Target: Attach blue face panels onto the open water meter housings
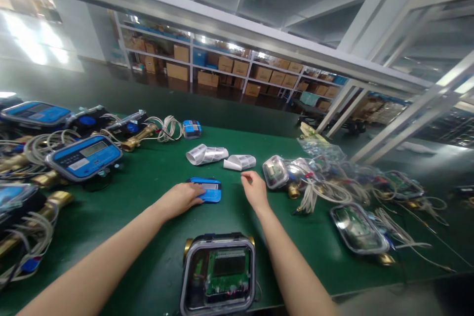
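My left hand (185,200) is over the left part of a blue faceplate (212,191) with a pale window strip, fingers on top and thumb along the near edge. My right hand (255,188) is closed in a pinch to the right of it; whatever is between the fingertips is too small to make out. Just beyond that hand lies a curled strip of silvery labels (240,162), with a second curled strip (207,154) to its left. Closest to me stands a meter housing (218,274) with a clear cover, a green circuit board and brass ends.
Blue-faced meters (85,157) with brass pipes and coiled cables crowd the left side. To the right are clear-covered meters (359,229), bundled white cables (311,195) and a plastic bag (320,148). A small blue-topped box (191,129) sits near the green table's (148,227) far edge.
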Tool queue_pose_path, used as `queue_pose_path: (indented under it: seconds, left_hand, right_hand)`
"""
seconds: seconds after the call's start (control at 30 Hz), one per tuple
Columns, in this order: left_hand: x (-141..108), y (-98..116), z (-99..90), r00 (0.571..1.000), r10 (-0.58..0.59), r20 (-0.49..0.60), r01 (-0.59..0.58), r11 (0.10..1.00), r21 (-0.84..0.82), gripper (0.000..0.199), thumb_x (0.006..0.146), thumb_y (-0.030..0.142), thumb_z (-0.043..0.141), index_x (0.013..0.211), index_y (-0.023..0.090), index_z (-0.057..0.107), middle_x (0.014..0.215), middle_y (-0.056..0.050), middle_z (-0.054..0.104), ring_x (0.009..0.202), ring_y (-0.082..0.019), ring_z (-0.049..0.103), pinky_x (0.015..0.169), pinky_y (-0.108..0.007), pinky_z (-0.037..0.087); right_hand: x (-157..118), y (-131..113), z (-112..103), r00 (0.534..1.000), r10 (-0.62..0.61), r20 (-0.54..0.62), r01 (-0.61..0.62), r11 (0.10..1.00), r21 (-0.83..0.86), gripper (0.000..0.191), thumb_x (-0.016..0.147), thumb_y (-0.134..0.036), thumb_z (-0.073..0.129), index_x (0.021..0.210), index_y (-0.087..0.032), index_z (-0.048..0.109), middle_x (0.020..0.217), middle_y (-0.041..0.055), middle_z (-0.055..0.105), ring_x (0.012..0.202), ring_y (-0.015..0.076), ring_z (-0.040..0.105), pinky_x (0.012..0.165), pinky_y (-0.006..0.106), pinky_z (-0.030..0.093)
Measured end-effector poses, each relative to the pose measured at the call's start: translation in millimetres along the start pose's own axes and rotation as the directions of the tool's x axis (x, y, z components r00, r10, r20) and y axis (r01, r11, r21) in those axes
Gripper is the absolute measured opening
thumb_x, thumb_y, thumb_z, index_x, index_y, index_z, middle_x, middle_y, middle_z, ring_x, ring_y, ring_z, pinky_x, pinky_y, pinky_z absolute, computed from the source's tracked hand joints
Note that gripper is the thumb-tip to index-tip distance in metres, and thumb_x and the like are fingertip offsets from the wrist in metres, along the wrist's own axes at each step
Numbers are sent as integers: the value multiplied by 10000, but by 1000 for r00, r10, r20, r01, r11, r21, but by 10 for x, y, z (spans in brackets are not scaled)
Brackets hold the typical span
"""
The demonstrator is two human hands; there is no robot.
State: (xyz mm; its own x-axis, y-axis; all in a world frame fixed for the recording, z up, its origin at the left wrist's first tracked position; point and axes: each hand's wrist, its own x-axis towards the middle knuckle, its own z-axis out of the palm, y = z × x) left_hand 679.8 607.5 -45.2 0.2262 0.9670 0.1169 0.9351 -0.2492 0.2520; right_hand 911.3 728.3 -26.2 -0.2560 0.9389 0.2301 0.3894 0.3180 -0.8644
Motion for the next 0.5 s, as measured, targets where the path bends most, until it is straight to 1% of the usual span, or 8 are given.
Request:
queue_pose_path:
  seconds: [0.1,0.17,0.2,0.27,0.3,0.37,0.43,0.5]
  left_hand:
    - [-14,13,30,1000,11,-2,-11,1000,28,242,954,217,480,1130,196,645,1153,-99,690,1065,-231,659,943,-355,519]
    - [-20,32,49,1000,7,-11,-7,999,40,262,942,132,459,1139,158,630,1133,-119,690,1044,-235,663,928,-375,528]
    - [-20,48,58,1000,3,-18,-2,999,44,261,932,99,460,1127,138,628,1114,-125,693,1034,-236,665,928,-391,529]
    - [-10,97,78,999,-14,-44,16,999,45,236,916,67,472,1087,109,629,1072,-128,699,1019,-240,668,932,-424,528]
    - [-3,130,86,998,-24,-63,27,999,41,221,910,65,479,1064,105,632,1060,-128,701,1017,-243,668,933,-434,529]
    - [8,206,90,993,-47,-112,50,999,22,208,903,74,482,1029,116,642,1062,-131,702,1027,-248,666,935,-426,531]
    - [4,283,59,981,-77,-179,76,997,-13,190,908,129,498,1015,148,653,1108,-126,696,1072,-249,649,973,-404,514]
    - [-22,354,-25,947,-157,-280,145,988,-61,202,930,247,511,1053,166,648,1171,-133,674,1121,-267,624,1019,-420,482]
  right_hand:
    - [226,-40,41,997,69,16,-70,997,20,95,803,-152,571,836,-177,657,943,68,692,921,207,647,859,349,517]
    - [268,-45,106,984,146,102,-153,987,56,63,840,-202,593,821,-165,639,810,46,693,763,179,666,716,310,552]
    - [253,-44,154,967,190,168,-204,976,76,104,849,-246,614,796,-158,630,704,29,676,643,164,653,618,286,550]
    - [165,-39,273,917,260,303,-308,944,121,190,820,-321,679,772,-148,614,527,-6,612,454,141,590,457,244,506]
    - [103,-39,335,891,279,358,-350,924,153,214,784,-331,720,795,-146,613,486,-19,590,414,139,573,415,234,490]
    - [-20,-46,434,866,276,417,-401,881,250,309,708,-300,784,909,-141,610,485,-44,577,421,143,585,413,239,510]
    - [-113,-66,468,879,240,412,-405,832,378,419,674,-274,793,1018,-149,588,524,-79,551,464,130,593,478,255,553]
    - [-166,-104,423,907,195,372,-374,780,503,464,673,-294,772,1070,-167,568,562,-98,513,501,109,576,538,251,565]
